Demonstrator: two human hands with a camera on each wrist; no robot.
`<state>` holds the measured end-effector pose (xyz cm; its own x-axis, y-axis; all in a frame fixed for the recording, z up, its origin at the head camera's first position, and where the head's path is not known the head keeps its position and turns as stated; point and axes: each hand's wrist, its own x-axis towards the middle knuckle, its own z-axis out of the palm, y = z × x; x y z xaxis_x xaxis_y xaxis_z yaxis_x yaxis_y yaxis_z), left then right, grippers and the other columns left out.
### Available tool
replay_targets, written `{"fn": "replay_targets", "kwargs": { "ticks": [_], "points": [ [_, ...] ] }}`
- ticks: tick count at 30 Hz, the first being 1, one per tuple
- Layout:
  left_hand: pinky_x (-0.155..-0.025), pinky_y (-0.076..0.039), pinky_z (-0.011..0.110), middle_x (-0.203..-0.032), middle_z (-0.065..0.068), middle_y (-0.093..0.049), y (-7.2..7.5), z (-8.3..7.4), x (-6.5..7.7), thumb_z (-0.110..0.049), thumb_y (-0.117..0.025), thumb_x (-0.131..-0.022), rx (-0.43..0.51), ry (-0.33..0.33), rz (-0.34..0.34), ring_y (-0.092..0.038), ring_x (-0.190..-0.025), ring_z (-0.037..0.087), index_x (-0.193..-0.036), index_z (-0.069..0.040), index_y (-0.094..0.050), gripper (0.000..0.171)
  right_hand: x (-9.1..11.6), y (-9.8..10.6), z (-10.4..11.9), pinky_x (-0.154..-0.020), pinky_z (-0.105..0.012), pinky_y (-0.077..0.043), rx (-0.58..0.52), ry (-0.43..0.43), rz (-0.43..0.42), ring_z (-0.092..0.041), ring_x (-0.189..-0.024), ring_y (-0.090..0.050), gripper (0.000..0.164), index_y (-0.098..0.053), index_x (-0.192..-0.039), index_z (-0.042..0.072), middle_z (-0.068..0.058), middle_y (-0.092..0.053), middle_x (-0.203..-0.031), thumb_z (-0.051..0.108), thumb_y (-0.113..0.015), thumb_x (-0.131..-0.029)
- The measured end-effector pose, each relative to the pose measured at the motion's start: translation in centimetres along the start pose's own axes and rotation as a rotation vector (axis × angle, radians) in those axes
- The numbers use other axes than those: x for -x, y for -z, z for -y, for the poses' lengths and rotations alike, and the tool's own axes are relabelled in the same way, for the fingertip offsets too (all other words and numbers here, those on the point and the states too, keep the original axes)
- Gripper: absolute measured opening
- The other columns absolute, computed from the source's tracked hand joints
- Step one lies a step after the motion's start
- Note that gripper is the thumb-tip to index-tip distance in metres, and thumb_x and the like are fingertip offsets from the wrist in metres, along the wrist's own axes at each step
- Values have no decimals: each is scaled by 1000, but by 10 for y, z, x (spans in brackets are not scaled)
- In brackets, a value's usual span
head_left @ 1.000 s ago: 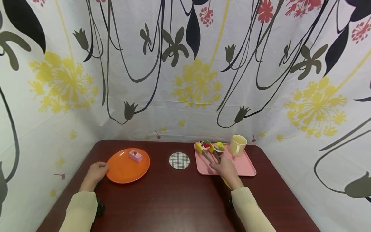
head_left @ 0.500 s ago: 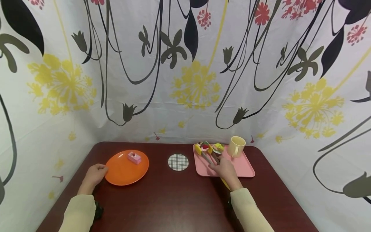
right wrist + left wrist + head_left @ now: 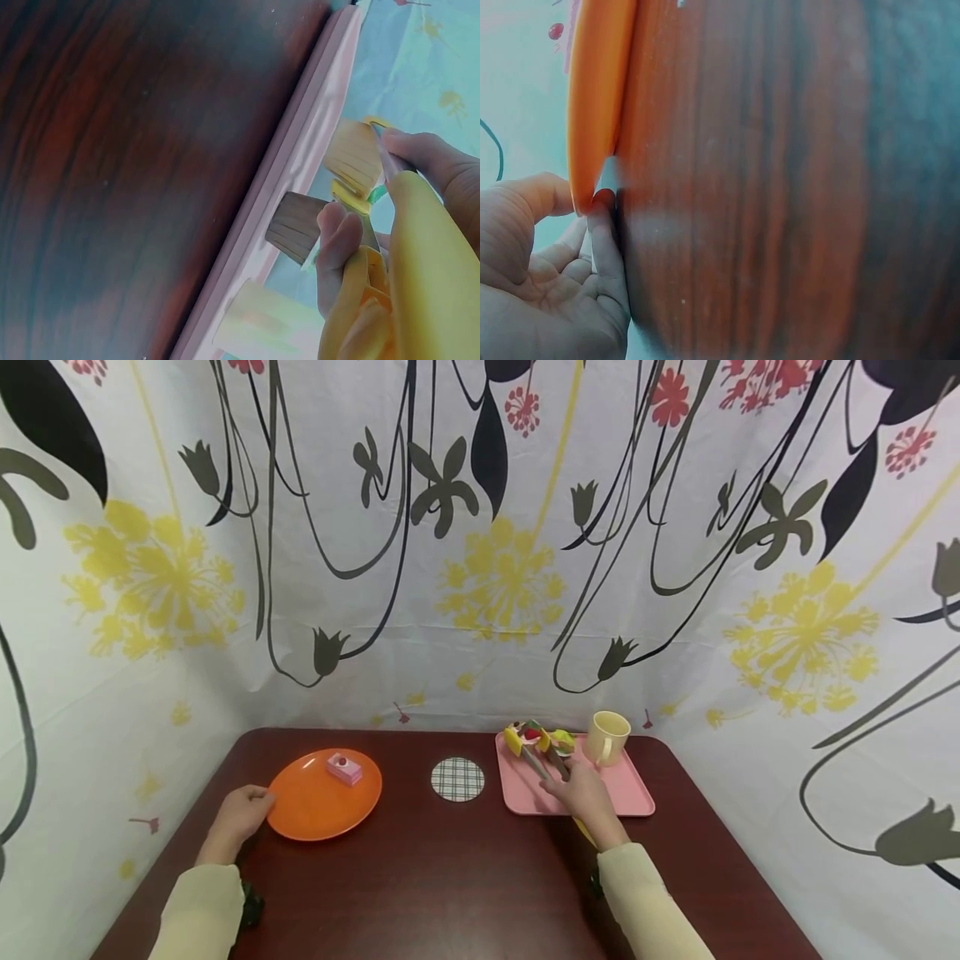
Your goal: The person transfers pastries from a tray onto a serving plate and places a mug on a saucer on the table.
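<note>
My left hand (image 3: 236,818) pinches the near left rim of an orange plate (image 3: 315,802), thumb above and fingers below, as the left wrist view shows. A pink slice of toy cake (image 3: 344,768) with a red berry lies on the plate. My right hand (image 3: 585,795) holds a pair of tongs (image 3: 424,247) with yellow handles, metal arms and yellow tips. The tips sit either side of a toy cupcake (image 3: 351,154) with cream and a red berry, at the back left of a pink tray (image 3: 628,795). Beside it stands a second cupcake (image 3: 296,225) with a green-yellow top.
A pale yellow mug (image 3: 607,739) stands at the tray's back right. Between plate and tray lies a round checked coaster (image 3: 457,779). A flower-patterned curtain (image 3: 450,677) hangs just behind the far edge of the dark wooden table (image 3: 420,877).
The head view shifts slightly, so the scene sits a little further left. Both hands keep their holds, with the tongs still around the berry-topped cupcake and the plate in place.
</note>
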<state>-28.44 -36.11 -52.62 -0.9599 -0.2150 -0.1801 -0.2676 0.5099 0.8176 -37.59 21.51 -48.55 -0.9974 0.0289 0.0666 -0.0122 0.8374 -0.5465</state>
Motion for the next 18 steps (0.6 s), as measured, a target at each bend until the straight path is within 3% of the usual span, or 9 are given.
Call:
{"fn": "replay_targets", "kwargs": {
  "ticks": [13, 18],
  "points": [
    [-94, -55, 56, -138, 41, -55, 4, 5, -5, -29, -47, -108, -34, -11, 13, -60, -116, 46, -142, 20, -50, 59, 5, 2, 5, -65, -37, -41, -3, 13, -19, -24, -75, -56, 41, -73, -113, 3, -6, -62, -83, 35, -86, -91],
    [-95, -54, 57, -138, 42, -54, 4, 4, -5, -28, -45, -109, -32, -16, 39, -59, -117, 48, -142, 21, -48, 59, 8, 2, 8, -70, -39, -45, -17, 47, -27, -25, -80, -58, 51, -74, -127, 3, -9, -70, -95, 35, -87, -90]
  ]
}}
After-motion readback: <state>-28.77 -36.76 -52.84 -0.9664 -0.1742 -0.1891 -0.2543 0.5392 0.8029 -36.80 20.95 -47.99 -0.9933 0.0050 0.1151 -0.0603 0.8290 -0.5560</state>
